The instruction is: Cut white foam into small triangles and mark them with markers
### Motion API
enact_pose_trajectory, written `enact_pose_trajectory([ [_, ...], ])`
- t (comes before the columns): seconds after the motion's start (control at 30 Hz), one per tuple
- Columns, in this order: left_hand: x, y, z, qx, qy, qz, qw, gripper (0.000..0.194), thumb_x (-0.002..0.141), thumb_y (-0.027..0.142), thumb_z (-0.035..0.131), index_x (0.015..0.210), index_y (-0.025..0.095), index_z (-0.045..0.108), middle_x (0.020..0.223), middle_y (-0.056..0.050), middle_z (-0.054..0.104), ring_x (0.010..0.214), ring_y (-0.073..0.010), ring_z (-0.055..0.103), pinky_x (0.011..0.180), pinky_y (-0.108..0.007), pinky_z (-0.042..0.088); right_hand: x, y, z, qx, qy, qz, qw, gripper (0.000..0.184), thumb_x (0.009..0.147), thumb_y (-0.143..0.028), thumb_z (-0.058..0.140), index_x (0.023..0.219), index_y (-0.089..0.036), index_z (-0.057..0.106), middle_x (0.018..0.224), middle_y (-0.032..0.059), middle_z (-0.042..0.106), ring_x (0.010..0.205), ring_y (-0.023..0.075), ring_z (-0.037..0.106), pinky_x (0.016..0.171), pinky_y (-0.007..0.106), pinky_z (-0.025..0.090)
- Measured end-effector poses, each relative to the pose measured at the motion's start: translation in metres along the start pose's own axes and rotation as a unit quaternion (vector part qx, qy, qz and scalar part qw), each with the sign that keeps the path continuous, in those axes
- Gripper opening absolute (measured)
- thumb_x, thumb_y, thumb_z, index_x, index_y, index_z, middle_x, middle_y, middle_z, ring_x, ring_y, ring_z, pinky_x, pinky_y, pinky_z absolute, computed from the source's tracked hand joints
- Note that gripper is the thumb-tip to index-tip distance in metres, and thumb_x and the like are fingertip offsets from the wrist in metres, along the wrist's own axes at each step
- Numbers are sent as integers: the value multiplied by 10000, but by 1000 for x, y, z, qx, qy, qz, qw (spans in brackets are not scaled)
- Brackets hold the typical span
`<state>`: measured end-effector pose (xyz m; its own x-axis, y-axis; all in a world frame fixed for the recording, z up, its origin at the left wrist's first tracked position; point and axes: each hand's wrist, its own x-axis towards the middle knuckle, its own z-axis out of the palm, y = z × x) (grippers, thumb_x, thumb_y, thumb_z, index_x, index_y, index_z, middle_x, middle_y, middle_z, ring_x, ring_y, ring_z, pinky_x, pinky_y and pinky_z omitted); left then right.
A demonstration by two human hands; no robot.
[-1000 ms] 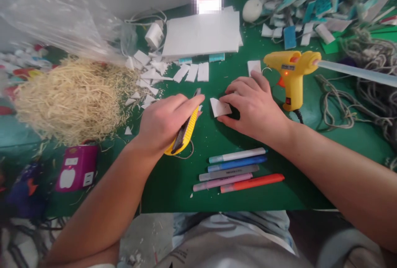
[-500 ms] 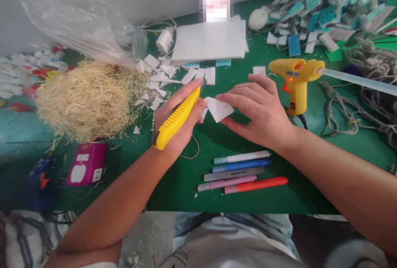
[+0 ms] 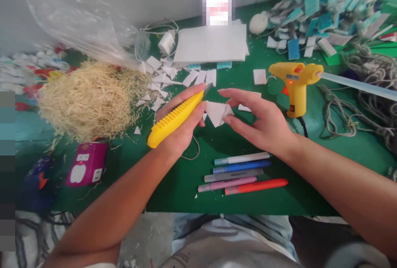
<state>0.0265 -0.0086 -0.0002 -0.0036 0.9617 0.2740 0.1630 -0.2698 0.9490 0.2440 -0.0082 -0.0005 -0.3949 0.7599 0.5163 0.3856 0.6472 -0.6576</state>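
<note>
A white piece [image 3: 215, 113] was between both hands, over the green table [image 3: 173, 189]; the left hand [image 3: 185, 132] had its thumb against it while gripping a yellow knife [image 3: 176, 119]. The right hand [image 3: 263, 119] put its thumb to the other side, index finger apart, any pinch unclear; nearer the body lay five markers [image 3: 234, 175]

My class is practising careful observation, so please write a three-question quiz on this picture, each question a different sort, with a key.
1. True or false: the left hand holds the yellow cutter.
2. How many pens lie on the green table?
3. Which way does the cutter's blade point from the wearer's view: A back and left; B straight left; C forward and right?

Key: 1 true; 2 five; 3 C.
</note>
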Motion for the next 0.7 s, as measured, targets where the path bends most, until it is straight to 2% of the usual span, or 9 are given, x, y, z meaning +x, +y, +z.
enact_pose_trajectory([
  [0.17, 4, -5, 3, -129, -32, -98, 986, 367, 830, 459, 895, 1134, 271, 810, 757, 23, 740, 520, -111, 620, 496, -237, 522, -1, -2, 3, 115, 2, 49, 992, 506, 954, -216, 697, 1455, -262, 639, 1361, 46, 753, 983, 179, 736, 1019, 388, 626],
  [0.3, 7, -6, 4, -173, -51, -142, 973, 396, 784, 482, 921, 1082, 242, 816, 816, 1, 767, 496, -89, 584, 459, -221, 483, -1, -2, 3, 162, -5, 47, 986, 512, 947, -188, 719, 1449, -262, 650, 1377, 39, 748, 986, 170, 739, 1010, 374, 636],
  [0.43, 7, -5, 4, -193, -68, -147, 968, 421, 756, 468, 944, 1084, 239, 817, 826, 9, 765, 479, -69, 553, 434, -207, 461, -1, -2, 3, 189, -10, 52, 981, 531, 931, -146, 731, 1444, -259, 657, 1398, 34, 735, 963, 148, 731, 1010, 345, 627],
  [0.5, 7, -5, 4, -202, -63, -141, 967, 404, 738, 458, 961, 1051, 244, 820, 825, 18, 759, 474, -56, 543, 428, -194, 451, -1, -3, 3, 197, -12, 74, 978, 524, 923, -173, 747, 1434, -252, 665, 1353, 38, 747, 947, 151, 729, 1009, 351, 623],
  [0.6, 6, -6, 4, -196, -54, -133, 970, 393, 741, 461, 963, 1035, 247, 816, 778, 28, 736, 477, -58, 536, 429, -191, 448, 1, -4, 4, 218, -16, 107, 970, 542, 909, -205, 768, 1440, -240, 663, 1094, 13, 777, 922, 167, 729, 1006, 371, 620],
  [0.7, 5, -7, 4, -184, -53, -124, 974, 393, 770, 466, 949, 1071, 256, 808, 762, 31, 727, 495, -65, 540, 446, -198, 461, 3, -5, 4, 251, -22, 128, 959, 565, 900, -212, 778, 1451, -237, 652, 910, -22, 738, 892, 173, 728, 969, 373, 628],
])
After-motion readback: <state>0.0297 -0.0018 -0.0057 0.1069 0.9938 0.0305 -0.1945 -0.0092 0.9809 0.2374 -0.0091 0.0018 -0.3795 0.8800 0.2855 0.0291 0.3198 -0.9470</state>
